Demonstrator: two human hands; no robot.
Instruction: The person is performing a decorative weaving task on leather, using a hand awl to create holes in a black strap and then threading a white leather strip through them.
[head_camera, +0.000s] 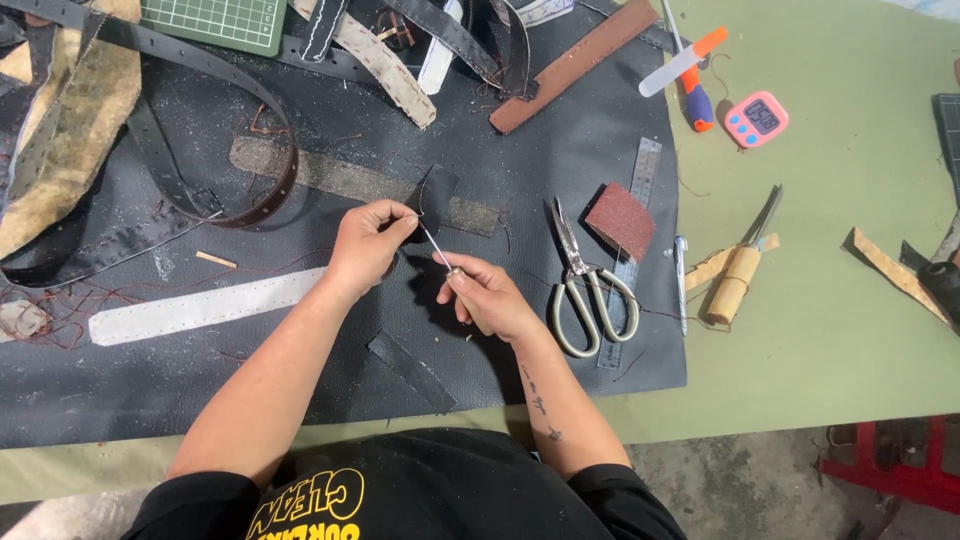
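My left hand (368, 243) pinches a small dark leather piece (437, 187) between thumb and fingers, held just above the dark leather sheet (120, 390). My right hand (487, 296) grips an awl (446, 259) with a wooden handle; its thin metal point reaches up-left to the fingertips of the left hand at the edge of the leather piece. Both hands sit close together at the middle of the sheet.
Metal scissors (585, 280), a brown sanding block (621, 219) and a steel ruler (634, 220) lie right of my hands. A wooden-handled knife (738, 272), pink timer (757, 119) and orange-handled tool (694, 97) rest on the green table (830, 330). Leather straps (250, 190) and a white strip (200, 306) lie left.
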